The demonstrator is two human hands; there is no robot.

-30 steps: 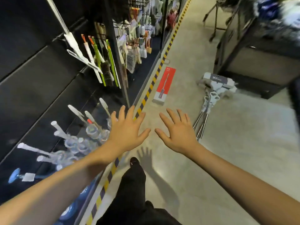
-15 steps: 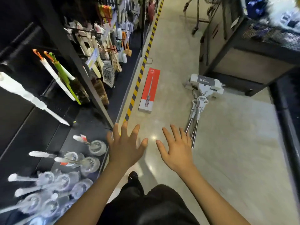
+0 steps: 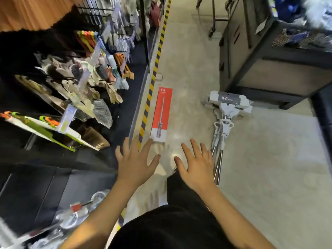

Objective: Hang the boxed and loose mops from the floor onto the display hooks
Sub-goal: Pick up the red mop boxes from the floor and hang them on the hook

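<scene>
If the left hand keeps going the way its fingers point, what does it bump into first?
Probably the red mop box on the floor: the left hand points at its near end. Depth is unclear from this view.

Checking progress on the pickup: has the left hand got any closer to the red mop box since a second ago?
Yes. The left hand has moved forward along the striped floor tape; its fingertips now reach the red mop box's near end, not gripping it.

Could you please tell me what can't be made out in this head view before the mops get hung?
- Loose mops: handle ends hidden behind the right hand and the leg.
- Red mop box: print too small to read.
- Display hooks on the left rack: motion blur and hanging goods hide any free ones.
- Left hand: palm faces away.
</scene>
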